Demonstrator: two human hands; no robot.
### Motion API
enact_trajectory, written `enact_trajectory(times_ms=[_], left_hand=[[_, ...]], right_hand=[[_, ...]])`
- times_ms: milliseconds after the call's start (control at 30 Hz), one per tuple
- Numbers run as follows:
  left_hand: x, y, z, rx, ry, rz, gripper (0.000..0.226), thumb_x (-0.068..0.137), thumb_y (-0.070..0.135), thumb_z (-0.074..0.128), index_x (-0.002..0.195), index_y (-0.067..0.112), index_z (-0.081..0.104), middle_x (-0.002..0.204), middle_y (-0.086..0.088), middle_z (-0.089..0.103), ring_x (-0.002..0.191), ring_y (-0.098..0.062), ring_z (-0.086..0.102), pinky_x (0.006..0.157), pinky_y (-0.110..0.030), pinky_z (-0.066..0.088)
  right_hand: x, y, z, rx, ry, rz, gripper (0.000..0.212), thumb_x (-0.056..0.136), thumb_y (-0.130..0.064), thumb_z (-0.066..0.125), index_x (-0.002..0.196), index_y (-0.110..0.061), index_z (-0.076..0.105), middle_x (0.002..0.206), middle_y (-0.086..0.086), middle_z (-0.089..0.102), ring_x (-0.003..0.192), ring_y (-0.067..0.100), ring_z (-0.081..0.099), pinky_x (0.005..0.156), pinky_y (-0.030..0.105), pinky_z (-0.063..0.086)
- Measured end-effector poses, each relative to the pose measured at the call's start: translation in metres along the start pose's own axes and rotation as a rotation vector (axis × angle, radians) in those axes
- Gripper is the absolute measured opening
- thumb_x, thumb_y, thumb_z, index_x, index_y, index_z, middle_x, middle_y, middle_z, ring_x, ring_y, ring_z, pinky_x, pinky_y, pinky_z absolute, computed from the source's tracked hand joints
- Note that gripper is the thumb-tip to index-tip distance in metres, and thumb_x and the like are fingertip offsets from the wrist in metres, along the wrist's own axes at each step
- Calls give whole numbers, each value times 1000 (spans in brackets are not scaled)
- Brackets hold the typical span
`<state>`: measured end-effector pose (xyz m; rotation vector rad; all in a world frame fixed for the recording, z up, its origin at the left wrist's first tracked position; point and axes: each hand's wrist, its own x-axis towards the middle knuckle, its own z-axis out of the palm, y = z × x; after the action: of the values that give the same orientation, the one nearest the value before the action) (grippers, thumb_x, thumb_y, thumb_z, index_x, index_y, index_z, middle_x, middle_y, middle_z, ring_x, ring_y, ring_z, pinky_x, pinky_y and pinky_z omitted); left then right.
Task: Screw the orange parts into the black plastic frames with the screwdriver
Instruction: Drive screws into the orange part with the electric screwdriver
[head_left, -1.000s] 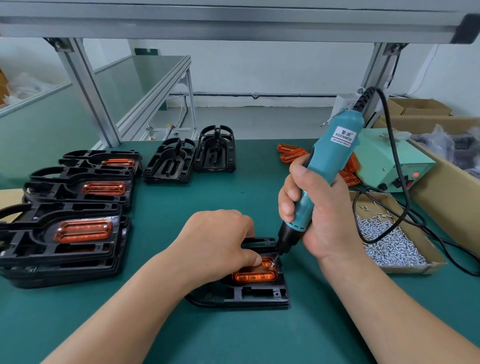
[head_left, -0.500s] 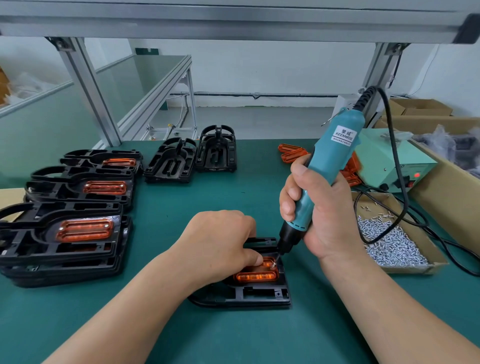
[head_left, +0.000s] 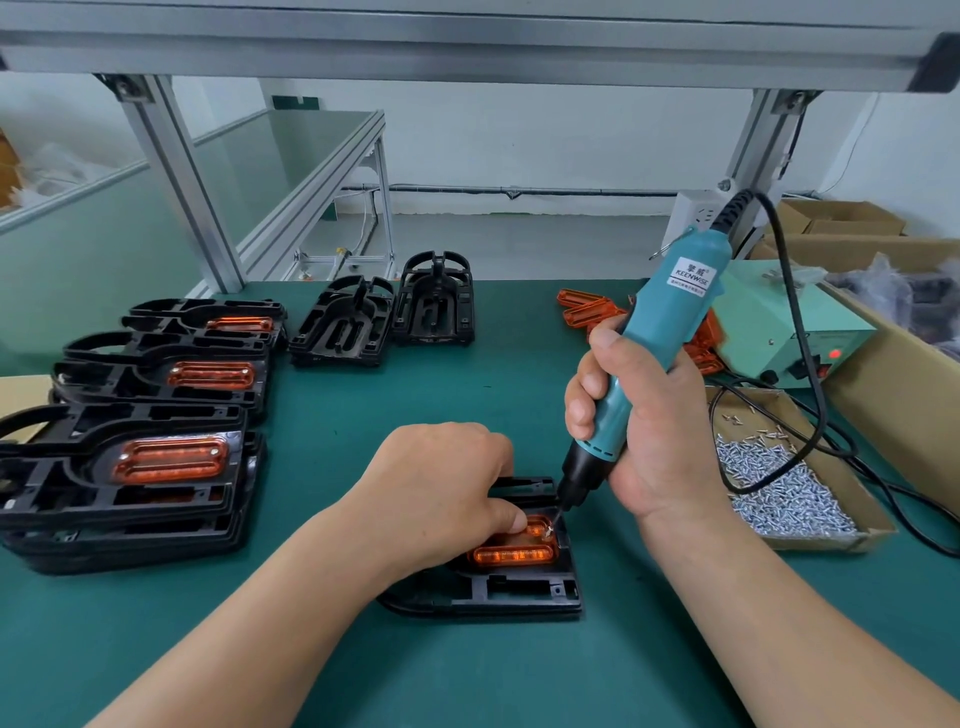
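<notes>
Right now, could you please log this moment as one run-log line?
step: screw fastening | right hand: grips screwdriver, bit on orange part | left hand: presses orange part into black frame

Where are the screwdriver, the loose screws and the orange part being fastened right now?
screwdriver (head_left: 670, 306): head view, teal body below the label.
screws (head_left: 784, 501): head view, middle of the silvery pile.
orange part (head_left: 511, 555): head view, its near bar.
</notes>
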<state>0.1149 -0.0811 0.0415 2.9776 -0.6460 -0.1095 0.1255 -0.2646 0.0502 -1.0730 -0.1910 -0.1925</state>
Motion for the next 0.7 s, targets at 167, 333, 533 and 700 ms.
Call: enact_trajectory(times_ms=[167,333,533,700], left_hand=[[-1,1,-1,6,-7,4,44,87,69,65,112,33,63,100,10,65,95,-17,64,82,-39,54],[-1,1,-2,1,-12,4,43,87,68,65,113,34,63,100,11,64,95,-16,63,79,-36,51],[-1,2,-2,0,-13,4,42,88,68,65,113,35,63,97,11,63,93,-16,62,77,-35,50],[-1,1,-2,-2,-3,6,40,87,68,65,109,33,62,94,11,62,89,-16,62,77,-37,51]], right_hand=[[1,0,-1,20,26,11,11,96,-16,65,89,-19,58,68,5,46,49,20,48,46,28,40],[2,-2,-3,10,3,-10,10,96,-16,64,90,-18,57,68,5,45,49,20,48,46,28,40],[-2,-4,-1,-34,-73,-25,13,96,-15,63,87,-18,54,68,6,44,47,22,48,47,29,38],[-6,-6,4,-77,-147,-66,15,91,-19,68,84,-18,56,67,7,42,46,24,47,48,28,38]])
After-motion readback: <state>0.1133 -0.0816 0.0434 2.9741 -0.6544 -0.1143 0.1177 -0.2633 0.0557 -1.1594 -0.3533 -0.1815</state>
